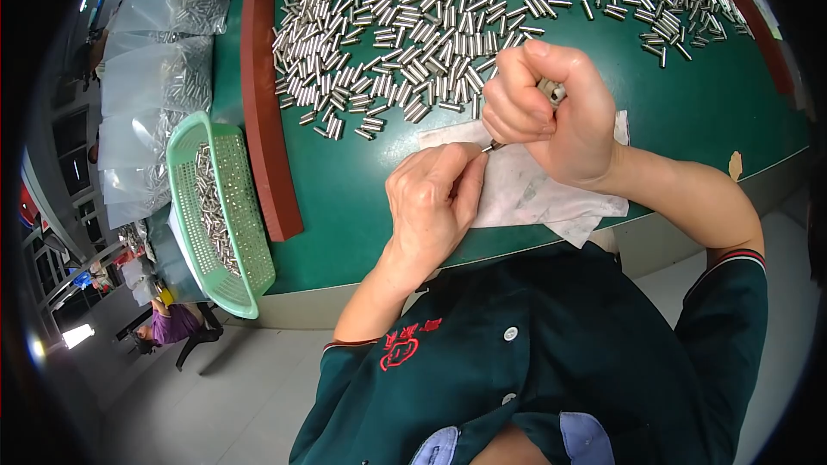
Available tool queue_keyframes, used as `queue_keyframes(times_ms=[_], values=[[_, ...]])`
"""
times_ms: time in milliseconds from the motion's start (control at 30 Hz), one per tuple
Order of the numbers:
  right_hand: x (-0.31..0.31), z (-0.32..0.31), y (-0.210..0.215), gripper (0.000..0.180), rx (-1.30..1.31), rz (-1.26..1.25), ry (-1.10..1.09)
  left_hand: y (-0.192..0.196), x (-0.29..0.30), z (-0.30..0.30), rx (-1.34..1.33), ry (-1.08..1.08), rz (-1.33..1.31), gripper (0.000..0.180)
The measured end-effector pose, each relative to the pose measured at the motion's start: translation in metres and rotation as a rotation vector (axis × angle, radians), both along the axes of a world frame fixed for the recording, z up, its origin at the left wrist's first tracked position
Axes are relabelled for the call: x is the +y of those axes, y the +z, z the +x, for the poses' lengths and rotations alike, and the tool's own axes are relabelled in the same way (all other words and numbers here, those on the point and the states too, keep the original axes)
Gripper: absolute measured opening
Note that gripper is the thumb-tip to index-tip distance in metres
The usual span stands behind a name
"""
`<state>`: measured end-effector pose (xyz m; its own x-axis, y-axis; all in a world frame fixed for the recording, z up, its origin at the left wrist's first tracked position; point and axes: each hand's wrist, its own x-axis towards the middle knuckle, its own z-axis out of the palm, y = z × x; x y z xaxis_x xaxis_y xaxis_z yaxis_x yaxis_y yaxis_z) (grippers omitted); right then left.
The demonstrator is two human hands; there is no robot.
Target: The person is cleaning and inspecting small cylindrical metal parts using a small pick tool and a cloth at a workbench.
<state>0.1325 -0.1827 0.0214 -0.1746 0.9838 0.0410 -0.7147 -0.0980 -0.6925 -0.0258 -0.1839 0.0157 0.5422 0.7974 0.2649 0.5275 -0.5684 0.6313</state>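
My right hand (560, 116) is wrapped in a fist around a hand tool. The tool's pale, worn handle end (553, 92) shows between thumb and fingers. Below the fist, a thin dark metal tip (492, 147) reaches my left fingertips. My left hand (428, 194) is closed in a pinch at that tip; whatever it grips is hidden by the fingers. Both hands are over a stained whitish cloth (521, 194) near the table's front edge. Beyond them, many short, shiny metal pins (435, 30) lie loose on the green table (345, 198).
Red-brown rails (263, 103) border the table's left and right sides. A green plastic basket (258, 267) of metal parts stands outside the left rail. Clear bags (129, 129) of parts line the far left. Another person (168, 327) is at the lower left.
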Motion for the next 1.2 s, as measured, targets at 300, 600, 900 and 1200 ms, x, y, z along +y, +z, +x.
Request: queue_keyframes(times_ms=[300,600,900,1200], values=[[0.002,0.002,0.005,0.040,0.019,0.022,0.002,0.004,0.000,-0.002,0.005,-0.001,0.027,0.009],[-0.001,0.001,0.002,0.039,0.032,0.022,0.027,0.001,0.021,-0.033,-1.181,-0.055,-1.355,0.009],[0.001,0.001,0.003,0.038,0.026,0.023,0.036,0.007,0.022,-0.033,-1.115,0.020,-1.343,0.018],[0.000,0.002,0.004,0.037,0.016,0.005,0.023,0.022,0.029,-0.054,-0.453,0.427,-0.462,0.005]])
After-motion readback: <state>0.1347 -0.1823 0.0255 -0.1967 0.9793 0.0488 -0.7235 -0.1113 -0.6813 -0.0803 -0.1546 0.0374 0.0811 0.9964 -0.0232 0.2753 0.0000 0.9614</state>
